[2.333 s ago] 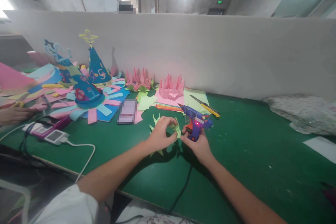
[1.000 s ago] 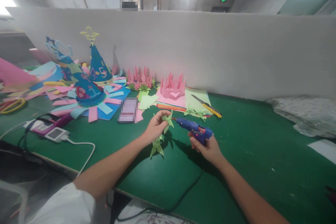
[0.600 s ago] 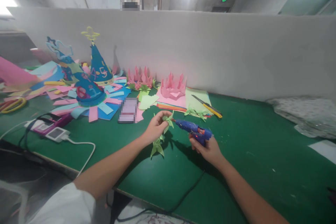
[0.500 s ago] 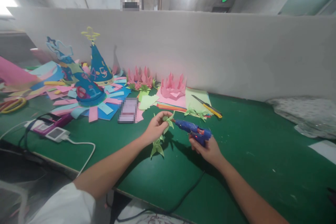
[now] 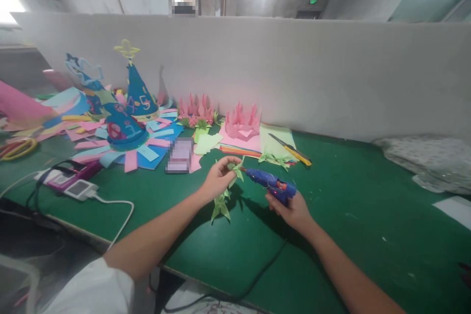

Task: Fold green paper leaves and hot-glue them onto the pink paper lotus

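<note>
Pinched in my left hand (image 5: 222,175) is a light green folded-paper leaf strip (image 5: 221,208); its lower leaves hang down over the green table (image 5: 353,235). My right hand (image 5: 290,208) is wrapped around the handle of a blue hot glue gun (image 5: 270,181), with a small red light showing on its body. The gun's nozzle points left and meets the leaf by my left fingertips; whether glue is coming out is too small to see. A dark cord (image 5: 267,267) trails from below the gun toward the front edge.
Behind my hands lie a pink paper crown (image 5: 242,122), paper sheets (image 5: 275,135), a yellow utility knife (image 5: 294,151) and more green leaves (image 5: 272,157). Blue cone hats (image 5: 138,91) and paper strips stand left, near a power strip (image 5: 77,181). A clear plastic bag (image 5: 430,162) lies right.
Almost nothing differs. Both hands, the leaf strip and the glue gun keep practically the same positions; the view has shifted only very slightly.
</note>
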The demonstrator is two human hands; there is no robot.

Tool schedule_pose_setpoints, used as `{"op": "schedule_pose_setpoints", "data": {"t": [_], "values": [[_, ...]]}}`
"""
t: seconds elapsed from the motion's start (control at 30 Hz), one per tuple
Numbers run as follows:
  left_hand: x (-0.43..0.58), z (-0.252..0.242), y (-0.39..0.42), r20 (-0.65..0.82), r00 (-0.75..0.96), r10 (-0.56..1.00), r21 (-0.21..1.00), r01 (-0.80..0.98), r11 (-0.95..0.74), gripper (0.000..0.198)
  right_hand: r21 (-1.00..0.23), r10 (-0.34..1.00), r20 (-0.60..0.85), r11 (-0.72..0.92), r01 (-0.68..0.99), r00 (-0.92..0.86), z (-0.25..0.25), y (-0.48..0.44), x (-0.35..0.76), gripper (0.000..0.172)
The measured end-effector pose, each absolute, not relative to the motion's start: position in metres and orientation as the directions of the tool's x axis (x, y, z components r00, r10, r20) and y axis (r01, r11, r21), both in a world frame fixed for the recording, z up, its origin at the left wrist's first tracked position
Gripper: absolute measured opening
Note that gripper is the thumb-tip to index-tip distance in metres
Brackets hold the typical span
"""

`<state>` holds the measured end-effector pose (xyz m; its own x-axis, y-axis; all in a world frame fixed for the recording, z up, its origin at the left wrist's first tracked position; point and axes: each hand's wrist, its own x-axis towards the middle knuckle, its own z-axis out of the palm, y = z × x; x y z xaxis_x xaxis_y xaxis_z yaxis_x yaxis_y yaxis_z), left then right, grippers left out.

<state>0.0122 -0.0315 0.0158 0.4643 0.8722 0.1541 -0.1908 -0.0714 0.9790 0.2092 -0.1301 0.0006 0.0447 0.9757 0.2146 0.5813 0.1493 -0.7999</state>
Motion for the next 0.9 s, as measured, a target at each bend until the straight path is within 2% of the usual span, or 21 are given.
{"op": "schedule_pose_setpoints", "data": {"t": [0.5,0.73,0.9], "values": [[0.0114,0.0173,-0.0318,0.128,0.459,0.879,0.985,-0.165,-0.057,0.03,-0.774,0.962,0.258,0.154,0.615,0.084,0.0016,-0.1307,0.2111,0.033],[0.0098,0.0172,-0.0311,0.182,0.453,0.873,0.98,-0.159,-0.122,0.028,-0.776,0.968,0.244,0.159,0.61,0.059,0.0052,-0.1321,0.2081,0.032],[0.0102,0.0149,-0.031,0.21,0.472,0.856,0.976,-0.145,-0.16,0.023,-0.805,0.928,0.307,0.134,0.578,0.213,0.0052,-0.1317,0.2079,0.03]]}}
